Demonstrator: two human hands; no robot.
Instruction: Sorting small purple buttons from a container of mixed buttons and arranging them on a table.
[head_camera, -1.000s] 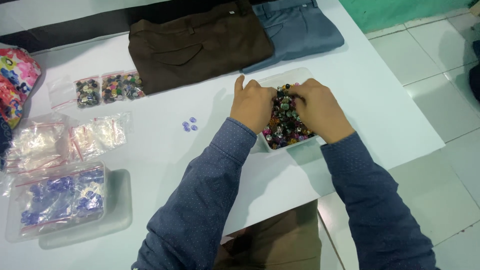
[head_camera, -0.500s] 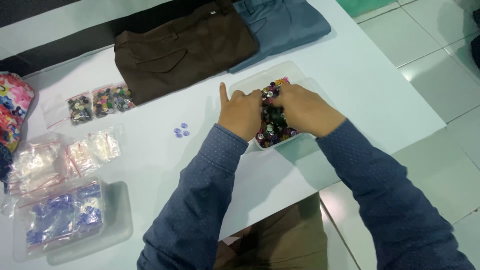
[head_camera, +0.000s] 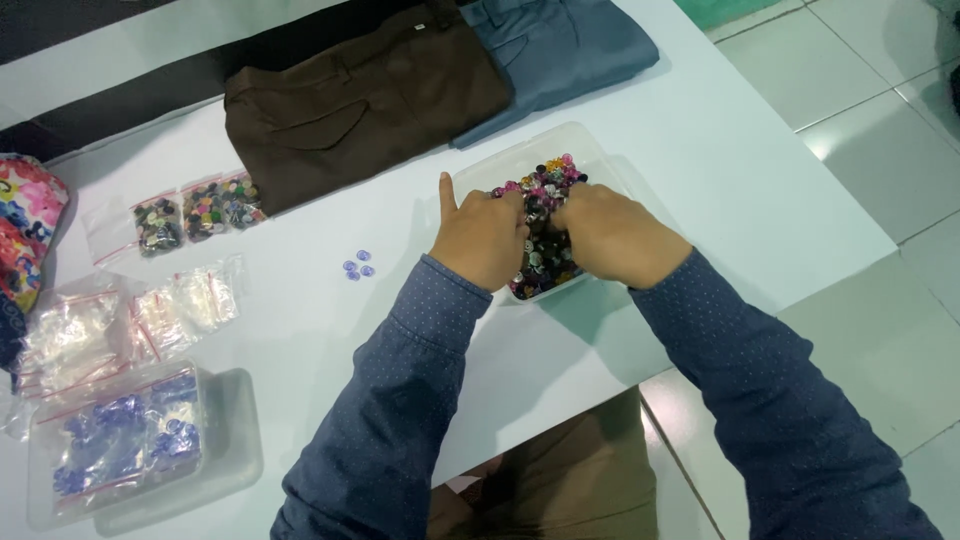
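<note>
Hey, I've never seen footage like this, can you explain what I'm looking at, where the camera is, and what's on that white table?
There is no machine here. A person wears a camera on the head, so the view looks down along both blue sleeves at the person's own hands. The left hand and right hand are both dug into a clear plastic tub of mixed coloured buttons; whether the fingers pinch anything is hidden. The tub sits on a white table. Behind it lie folded brown trousers and folded blue-grey trousers. Further left are a few loose pale blue buttons, small bags of dark buttons, bags of clear buttons, and a second tub holding bags of blue buttons.
</note>
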